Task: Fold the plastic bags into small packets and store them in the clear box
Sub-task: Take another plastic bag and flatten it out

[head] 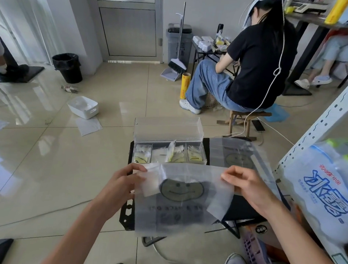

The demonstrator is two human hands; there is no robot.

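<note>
A translucent plastic bag with a smiley face print [182,198] hangs spread above the small black table [244,209]. My left hand [124,182] pinches its upper left corner, where a flap is folded over. My right hand [245,186] pinches the upper right edge. Behind the bag stands the clear box [168,143], lid raised, with several folded bag packets upright in its compartments. Another flat smiley bag [239,155] lies on the table to the right of the box.
A metal shelf with a pack of water bottles [327,190] stands close on the right. A person sits on a stool [244,116] behind the table. A white bin [83,107] and black trash can [67,67] are on the floor at left. A cable runs under the table.
</note>
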